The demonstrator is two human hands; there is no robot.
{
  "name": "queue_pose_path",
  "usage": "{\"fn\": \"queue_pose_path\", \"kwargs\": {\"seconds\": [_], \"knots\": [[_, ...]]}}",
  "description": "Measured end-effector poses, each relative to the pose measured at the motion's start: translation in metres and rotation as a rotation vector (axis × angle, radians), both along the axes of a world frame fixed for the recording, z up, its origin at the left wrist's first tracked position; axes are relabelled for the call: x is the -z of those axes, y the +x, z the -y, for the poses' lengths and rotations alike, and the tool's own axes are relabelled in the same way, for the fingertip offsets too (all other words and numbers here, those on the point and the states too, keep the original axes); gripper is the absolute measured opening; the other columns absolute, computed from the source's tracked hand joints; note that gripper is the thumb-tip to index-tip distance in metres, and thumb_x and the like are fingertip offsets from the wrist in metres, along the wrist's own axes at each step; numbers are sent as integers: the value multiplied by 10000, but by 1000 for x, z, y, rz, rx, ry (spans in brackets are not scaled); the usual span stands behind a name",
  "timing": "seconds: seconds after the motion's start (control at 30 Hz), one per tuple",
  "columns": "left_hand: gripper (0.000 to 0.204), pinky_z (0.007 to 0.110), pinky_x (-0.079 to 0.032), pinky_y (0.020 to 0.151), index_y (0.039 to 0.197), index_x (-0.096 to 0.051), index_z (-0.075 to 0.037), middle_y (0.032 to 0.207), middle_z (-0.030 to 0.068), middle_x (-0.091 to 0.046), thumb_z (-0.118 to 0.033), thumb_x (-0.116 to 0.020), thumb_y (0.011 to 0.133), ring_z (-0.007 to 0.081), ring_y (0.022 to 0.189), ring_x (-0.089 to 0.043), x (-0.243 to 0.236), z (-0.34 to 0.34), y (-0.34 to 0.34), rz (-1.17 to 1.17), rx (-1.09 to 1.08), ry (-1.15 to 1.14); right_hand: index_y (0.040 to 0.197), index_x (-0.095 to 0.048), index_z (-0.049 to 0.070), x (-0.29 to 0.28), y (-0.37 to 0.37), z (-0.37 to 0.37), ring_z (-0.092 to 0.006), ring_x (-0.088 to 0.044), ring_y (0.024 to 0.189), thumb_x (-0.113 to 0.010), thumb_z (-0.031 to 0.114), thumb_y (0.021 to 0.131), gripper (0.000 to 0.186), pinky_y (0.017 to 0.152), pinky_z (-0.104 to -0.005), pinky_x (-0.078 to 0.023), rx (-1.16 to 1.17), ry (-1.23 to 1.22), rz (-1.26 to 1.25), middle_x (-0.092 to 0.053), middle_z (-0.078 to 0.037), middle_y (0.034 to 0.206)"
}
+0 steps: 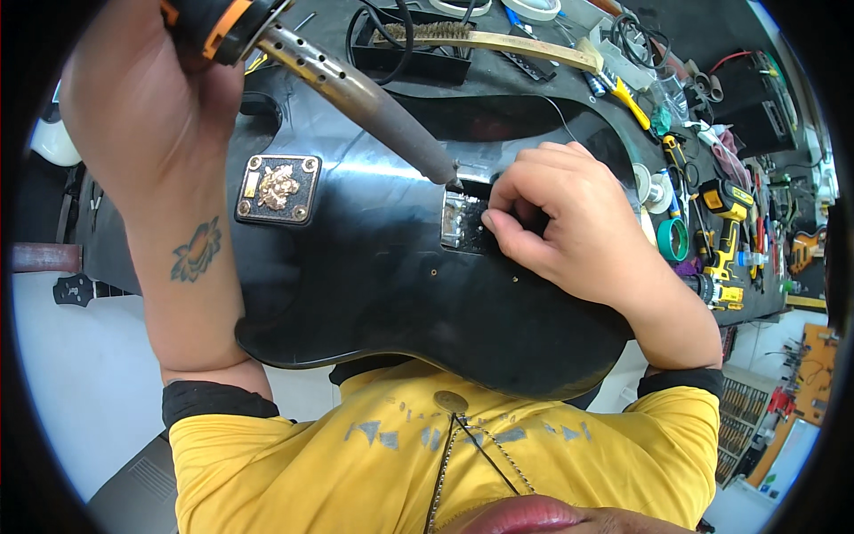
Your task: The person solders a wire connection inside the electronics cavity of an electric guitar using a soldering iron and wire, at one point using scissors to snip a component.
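Note:
My left hand [147, 107] is closed round the handle of a soldering iron [356, 102], which slants down to the right. Its tip is at the upper edge of a rectangular cavity in the back of a black electric guitar body [356, 285]. Metal parts, probably a tremolo block with springs [455, 221], show inside the cavity. My right hand [574, 209] rests over the cavity's right side, thumb and fingers pinched; what they hold is hidden. A thin wire [562, 117] curves up from behind that hand. A square neck plate [277, 189] with a gold emblem sits left on the body.
Beyond the body, the dark bench holds a wooden-handled wire brush [534, 46], a black tray [411, 62] and a yellow-handled brush [630, 102]. To the right lie a spool [652, 189], green tape [673, 238] and a yellow-black power drill [728, 236].

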State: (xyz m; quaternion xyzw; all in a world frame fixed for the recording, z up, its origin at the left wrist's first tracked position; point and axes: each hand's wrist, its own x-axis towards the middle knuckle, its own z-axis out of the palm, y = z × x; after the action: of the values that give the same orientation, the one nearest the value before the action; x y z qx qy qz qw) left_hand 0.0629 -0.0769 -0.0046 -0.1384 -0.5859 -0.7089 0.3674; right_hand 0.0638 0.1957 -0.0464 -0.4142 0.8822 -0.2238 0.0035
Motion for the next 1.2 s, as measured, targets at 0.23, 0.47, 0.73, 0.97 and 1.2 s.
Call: {"fn": "queue_pose_path", "kwargs": {"seconds": [0.23,0.47,0.73,0.97,1.2], "knots": [[235,179,-423,540,842,-488,-117,694,7,-537,-266,-649,925,62,564,-494,-4,-50,2,36,-34,-79,746,-667,79,4,-4,-7,-273,-602,758,-778,145,760,130,747,-395,-467,-49,-43,42,-607,-47,679],[221,193,-426,555,865,-499,-99,720,26,-538,-258,-638,933,78,590,-497,13,-46,0,74,-17,-111,728,-664,76,5,-5,-11,-273,-609,762,-768,125,733,115,748,-405,-467,-61,-42,71,-620,-45,682],[209,209,-428,572,892,-511,-80,750,48,-540,-248,-625,942,96,620,-500,21,-42,0,98,-11,-130,697,-660,74,4,-7,-10,-280,-617,750,-760,120,724,113,762,-405,-473,-73,-24,90,-632,-49,680],[203,223,-431,586,916,-523,-62,776,66,-541,-240,-613,951,112,647,-503,24,-36,-2,107,-9,-121,700,-664,78,5,-7,-10,-277,-611,746,-762,124,721,110,758,-405,-466,-69,-29,93,-627,-47,672],[200,237,-434,601,939,-534,-45,801,85,-542,-232,-602,959,128,673,-505,26,-27,-1,103,-7,-113,699,-656,83,5,-7,-9,-271,-596,736,-761,112,710,110,742,-400,-457,-68,-33,85,-607,-40,658]]}}
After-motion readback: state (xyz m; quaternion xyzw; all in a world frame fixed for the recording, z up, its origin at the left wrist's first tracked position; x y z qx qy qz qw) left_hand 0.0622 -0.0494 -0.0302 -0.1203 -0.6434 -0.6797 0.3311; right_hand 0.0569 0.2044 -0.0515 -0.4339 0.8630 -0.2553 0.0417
